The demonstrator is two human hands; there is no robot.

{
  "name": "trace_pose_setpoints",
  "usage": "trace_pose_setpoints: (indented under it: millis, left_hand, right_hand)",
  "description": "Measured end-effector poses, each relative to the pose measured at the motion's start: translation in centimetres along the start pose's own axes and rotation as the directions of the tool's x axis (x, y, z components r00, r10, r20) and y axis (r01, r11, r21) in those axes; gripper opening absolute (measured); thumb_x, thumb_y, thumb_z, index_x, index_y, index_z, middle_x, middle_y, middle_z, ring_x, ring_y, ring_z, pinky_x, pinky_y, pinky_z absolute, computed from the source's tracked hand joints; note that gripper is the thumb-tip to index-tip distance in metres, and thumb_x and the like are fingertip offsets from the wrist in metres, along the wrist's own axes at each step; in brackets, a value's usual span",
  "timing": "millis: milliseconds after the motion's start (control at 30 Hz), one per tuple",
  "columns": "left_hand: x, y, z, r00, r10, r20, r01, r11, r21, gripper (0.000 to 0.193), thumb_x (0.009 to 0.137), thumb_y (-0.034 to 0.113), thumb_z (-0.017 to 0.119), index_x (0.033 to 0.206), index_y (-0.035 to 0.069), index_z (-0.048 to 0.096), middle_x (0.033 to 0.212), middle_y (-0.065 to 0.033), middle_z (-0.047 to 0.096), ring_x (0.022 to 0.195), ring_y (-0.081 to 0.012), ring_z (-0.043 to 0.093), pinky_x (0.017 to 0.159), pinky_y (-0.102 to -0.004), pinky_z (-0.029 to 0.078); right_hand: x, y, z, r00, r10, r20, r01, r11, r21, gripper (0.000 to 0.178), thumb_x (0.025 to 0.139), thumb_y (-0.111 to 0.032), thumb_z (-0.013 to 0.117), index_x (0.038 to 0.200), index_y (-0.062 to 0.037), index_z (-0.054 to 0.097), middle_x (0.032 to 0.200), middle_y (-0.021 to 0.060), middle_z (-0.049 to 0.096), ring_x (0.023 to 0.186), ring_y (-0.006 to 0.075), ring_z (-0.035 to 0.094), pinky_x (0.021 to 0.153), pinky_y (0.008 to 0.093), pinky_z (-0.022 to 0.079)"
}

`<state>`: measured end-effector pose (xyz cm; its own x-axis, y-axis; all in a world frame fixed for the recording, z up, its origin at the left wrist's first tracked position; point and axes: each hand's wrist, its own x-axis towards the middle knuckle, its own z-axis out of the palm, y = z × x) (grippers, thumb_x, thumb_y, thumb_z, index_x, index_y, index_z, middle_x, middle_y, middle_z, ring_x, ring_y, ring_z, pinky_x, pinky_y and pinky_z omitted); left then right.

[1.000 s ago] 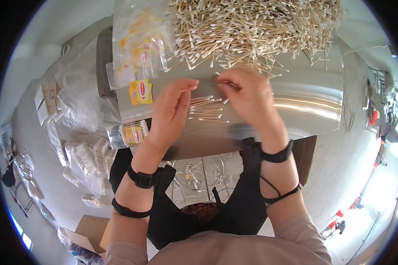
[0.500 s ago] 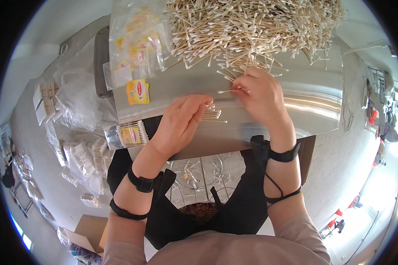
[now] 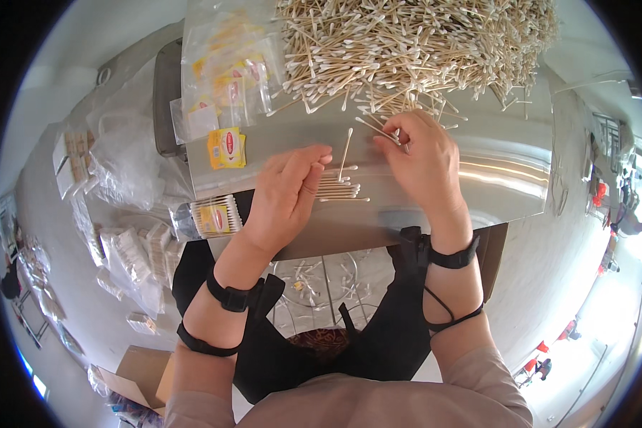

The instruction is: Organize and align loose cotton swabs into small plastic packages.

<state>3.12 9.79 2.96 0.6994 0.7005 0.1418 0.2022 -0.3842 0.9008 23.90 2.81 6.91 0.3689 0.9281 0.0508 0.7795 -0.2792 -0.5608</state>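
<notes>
My right hand (image 3: pixel 424 153) is at the near edge of the heap, its thumb and forefinger closing on a cotton swab (image 3: pixel 372 125). White tips show beneath its fingers. To the left, my left hand (image 3: pixel 287 192) is curled low over the metal table, fingers together; what they hold, if anything, is hidden. Against its inner side lies a row of cotton swabs (image 3: pixel 341 190), side by side, their left ends partly covered by the hand. One loose cotton swab (image 3: pixel 346 153) slants across the top of this row, between both hands.
A large heap of cotton swabs (image 3: pixel 414 50) covers the far side of the metal table (image 3: pixel 506 143). Clear plastic bags (image 3: pixel 239 71) and yellow cards (image 3: pixel 227 148) lie at the left. A filled swab pack (image 3: pixel 217 216) sits at the near left edge. An open carton (image 3: pixel 139 374) stands on the floor.
The swab pinched in my right hand has been let go and lies by the row. That hand has reached to another swab. My left hand has drawn slightly left, uncovering more of the row.
</notes>
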Motion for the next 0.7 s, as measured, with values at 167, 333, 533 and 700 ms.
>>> trace_pose_setpoints:
  millis: [167, 333, 533, 700]
  left_hand:
    - [0.1, 0.3, 0.0, 1.000, 0.016, 0.017, -0.017, 0.999, 0.030, 0.021, 0.102, 0.010, 0.048, 0.117, 0.000, 0.059, 0.101, -0.0114, 0.070, 0.088, -0.0251, 0.066, 0.082, -0.0346, 0.051]
    - [0.0, 0.2, 0.1, 1.000, 0.002, -0.019, -0.001, 1.000, 0.031, 0.021, 0.103, 0.010, 0.047, 0.117, 0.000, 0.059, 0.098, -0.0111, 0.069, 0.087, -0.0233, 0.066, 0.081, -0.0331, 0.051]
    - [-0.2, 0.5, 0.4, 0.975, -0.193, -0.113, 0.177, 0.974, -0.139, 0.016, 0.100, 0.007, 0.050, 0.112, 0.000, 0.057, 0.097, -0.0131, 0.065, 0.090, -0.0274, 0.066, 0.078, -0.0363, 0.050]
    - [0.7, 0.1, 0.0, 0.971, 0.017, -0.239, -0.005, 0.999, 0.053, 0.016, 0.100, 0.006, 0.050, 0.112, -0.001, 0.058, 0.101, -0.0144, 0.066, 0.090, -0.0277, 0.066, 0.079, -0.0367, 0.050]
  right_hand:
    - [-0.2, -0.1, 0.8, 1.000, -0.017, 0.013, 0.018, 0.996, -0.093, 0.017, 0.073, -0.016, 0.078, 0.080, -0.0100, 0.064, 0.078, 0.0052, 0.062, 0.072, 0.0263, 0.063, 0.064, 0.0386, 0.050]
    - [-0.5, -2.6, 2.8, 0.995, -0.055, 0.078, 0.064, 0.991, -0.119, 0.018, 0.074, -0.018, 0.076, 0.078, -0.0083, 0.062, 0.078, 0.0075, 0.061, 0.075, 0.0280, 0.063, 0.066, 0.0388, 0.052]
    - [-0.3, -2.6, 3.9, 0.989, -0.137, 0.049, 0.141, 0.986, -0.088, 0.008, 0.076, -0.010, 0.068, 0.076, -0.0069, 0.060, 0.079, 0.0094, 0.060, 0.077, 0.0294, 0.063, 0.067, 0.0396, 0.052]
    - [-0.6, -2.5, 3.2, 0.970, -0.165, 0.180, 0.167, 0.986, 0.006, 0.006, 0.077, -0.010, 0.067, 0.080, -0.0086, 0.063, 0.081, 0.0079, 0.062, 0.077, 0.0295, 0.064, 0.068, 0.0396, 0.053]
